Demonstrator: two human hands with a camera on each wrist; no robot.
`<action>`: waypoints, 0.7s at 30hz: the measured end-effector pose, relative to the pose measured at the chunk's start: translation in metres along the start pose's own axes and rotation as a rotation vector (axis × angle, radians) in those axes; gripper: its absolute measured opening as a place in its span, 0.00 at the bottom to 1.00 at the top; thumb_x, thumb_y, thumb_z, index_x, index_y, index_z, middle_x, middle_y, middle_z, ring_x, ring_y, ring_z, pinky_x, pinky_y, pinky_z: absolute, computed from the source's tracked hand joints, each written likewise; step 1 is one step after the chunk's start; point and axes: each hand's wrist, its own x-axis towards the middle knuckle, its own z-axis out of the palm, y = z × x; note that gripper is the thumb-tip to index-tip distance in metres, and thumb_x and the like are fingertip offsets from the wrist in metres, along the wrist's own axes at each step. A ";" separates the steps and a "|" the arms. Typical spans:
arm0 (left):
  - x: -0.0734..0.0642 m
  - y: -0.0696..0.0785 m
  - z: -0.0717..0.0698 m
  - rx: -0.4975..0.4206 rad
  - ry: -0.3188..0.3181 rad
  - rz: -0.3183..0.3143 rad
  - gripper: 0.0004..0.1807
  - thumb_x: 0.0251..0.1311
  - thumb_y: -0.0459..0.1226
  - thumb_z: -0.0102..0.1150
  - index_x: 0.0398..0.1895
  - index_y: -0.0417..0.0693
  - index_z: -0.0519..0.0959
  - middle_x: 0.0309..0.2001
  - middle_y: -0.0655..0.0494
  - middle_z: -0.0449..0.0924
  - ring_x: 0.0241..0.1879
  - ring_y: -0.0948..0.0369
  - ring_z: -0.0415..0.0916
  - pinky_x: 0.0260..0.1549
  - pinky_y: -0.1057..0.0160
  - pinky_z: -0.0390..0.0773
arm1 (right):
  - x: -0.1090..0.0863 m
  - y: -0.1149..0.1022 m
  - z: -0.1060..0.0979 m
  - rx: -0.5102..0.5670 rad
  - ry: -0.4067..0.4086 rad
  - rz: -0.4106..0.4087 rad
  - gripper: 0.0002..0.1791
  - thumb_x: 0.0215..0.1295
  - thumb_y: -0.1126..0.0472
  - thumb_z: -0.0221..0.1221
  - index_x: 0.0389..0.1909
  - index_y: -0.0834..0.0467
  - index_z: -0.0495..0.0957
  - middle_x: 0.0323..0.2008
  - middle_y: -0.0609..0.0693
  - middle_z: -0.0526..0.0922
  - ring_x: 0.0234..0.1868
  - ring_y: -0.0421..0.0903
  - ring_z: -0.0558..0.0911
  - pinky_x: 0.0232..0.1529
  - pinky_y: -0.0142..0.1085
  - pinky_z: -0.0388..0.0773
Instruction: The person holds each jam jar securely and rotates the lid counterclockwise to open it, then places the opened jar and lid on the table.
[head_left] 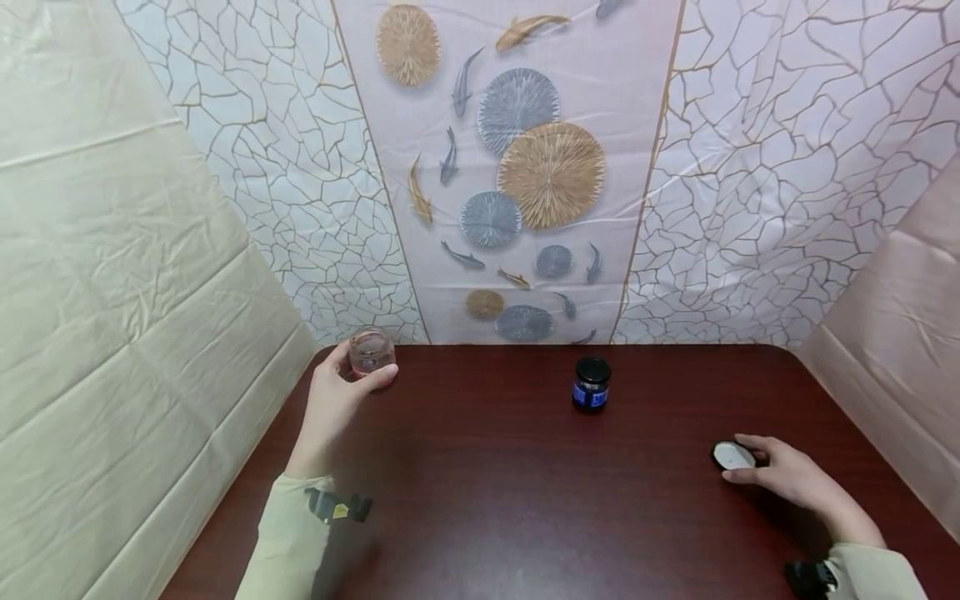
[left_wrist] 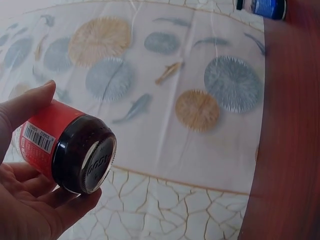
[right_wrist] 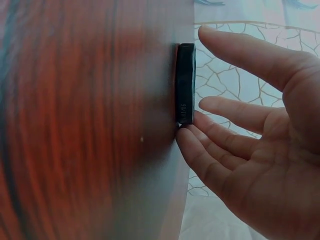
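Observation:
My left hand (head_left: 333, 400) grips an uncapped glass jar (head_left: 371, 354) above the far left of the table. In the left wrist view the jar (left_wrist: 70, 145) is tilted, showing a red label with a barcode and a dark glass base with raised marks. At the right of the table, a black lid (head_left: 733, 456) lies with its white inner side up. Around the lid (right_wrist: 186, 82) my right hand (head_left: 795, 475) is spread. Its thumb stands off the rim in the right wrist view, and the lower fingertips are right at the lid's edge.
A closed dark jar (head_left: 592, 385) with a black lid and a blue label stands upright toward the back of the brown table (head_left: 480, 500). Patterned cloth (head_left: 525, 275) hangs behind the table's far edge, with pale cloth walls (head_left: 150, 292) on both sides.

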 end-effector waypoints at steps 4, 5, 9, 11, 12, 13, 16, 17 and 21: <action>0.001 -0.005 -0.006 -0.010 0.050 -0.022 0.32 0.50 0.49 0.79 0.58 0.54 0.80 0.43 0.55 0.81 0.38 0.59 0.75 0.38 0.67 0.73 | 0.000 0.001 0.001 0.005 0.009 -0.003 0.45 0.61 0.48 0.69 0.64 0.80 0.65 0.57 0.81 0.72 0.56 0.73 0.75 0.49 0.58 0.74; 0.002 -0.006 -0.007 -0.016 0.062 -0.023 0.32 0.50 0.49 0.79 0.58 0.53 0.80 0.42 0.55 0.81 0.38 0.60 0.75 0.37 0.67 0.73 | -0.001 0.001 0.000 0.003 0.012 -0.006 0.45 0.61 0.48 0.69 0.63 0.80 0.65 0.57 0.81 0.72 0.55 0.73 0.75 0.48 0.58 0.74; 0.002 -0.012 -0.013 -0.049 0.099 -0.029 0.30 0.50 0.47 0.79 0.57 0.49 0.80 0.39 0.55 0.83 0.36 0.62 0.76 0.37 0.69 0.73 | 0.000 0.000 -0.003 -0.007 0.003 -0.005 0.45 0.63 0.48 0.68 0.64 0.80 0.65 0.57 0.81 0.71 0.56 0.73 0.75 0.48 0.59 0.74; 0.001 -0.015 -0.016 -0.057 0.114 -0.037 0.30 0.50 0.46 0.79 0.57 0.48 0.80 0.39 0.55 0.83 0.37 0.63 0.77 0.38 0.70 0.74 | 0.001 -0.001 -0.003 -0.012 0.000 -0.007 0.44 0.63 0.48 0.67 0.63 0.80 0.65 0.57 0.81 0.71 0.56 0.74 0.75 0.48 0.59 0.74; 0.001 -0.017 -0.018 -0.059 0.123 -0.044 0.30 0.50 0.46 0.79 0.57 0.47 0.80 0.39 0.55 0.83 0.38 0.63 0.77 0.39 0.70 0.74 | 0.002 -0.001 -0.004 -0.014 0.001 -0.009 0.44 0.63 0.48 0.67 0.63 0.80 0.65 0.57 0.81 0.71 0.55 0.74 0.75 0.48 0.59 0.74; 0.001 -0.019 -0.019 -0.067 0.129 -0.055 0.31 0.51 0.46 0.79 0.57 0.47 0.79 0.40 0.55 0.84 0.39 0.64 0.78 0.40 0.70 0.75 | 0.002 -0.002 -0.004 -0.016 0.002 -0.012 0.44 0.63 0.48 0.67 0.63 0.80 0.65 0.57 0.81 0.71 0.56 0.74 0.75 0.48 0.59 0.74; 0.001 -0.025 -0.023 -0.088 0.148 -0.086 0.31 0.51 0.45 0.79 0.58 0.46 0.79 0.43 0.54 0.84 0.41 0.65 0.79 0.41 0.71 0.74 | 0.002 -0.003 -0.003 -0.016 0.007 -0.016 0.44 0.64 0.48 0.67 0.64 0.80 0.65 0.58 0.81 0.71 0.56 0.74 0.74 0.48 0.59 0.74; 0.002 -0.027 -0.023 -0.103 0.151 -0.095 0.31 0.51 0.44 0.79 0.59 0.45 0.79 0.45 0.54 0.84 0.42 0.65 0.79 0.42 0.72 0.75 | 0.002 -0.003 -0.003 -0.016 0.005 -0.014 0.44 0.64 0.48 0.67 0.64 0.80 0.65 0.58 0.81 0.70 0.56 0.74 0.74 0.48 0.59 0.74; 0.006 -0.037 -0.023 -0.152 0.169 -0.116 0.31 0.52 0.40 0.78 0.58 0.42 0.78 0.46 0.55 0.85 0.44 0.68 0.79 0.44 0.73 0.75 | 0.001 -0.001 -0.002 -0.016 -0.008 -0.005 0.43 0.65 0.48 0.66 0.64 0.80 0.65 0.58 0.81 0.70 0.56 0.74 0.74 0.48 0.59 0.74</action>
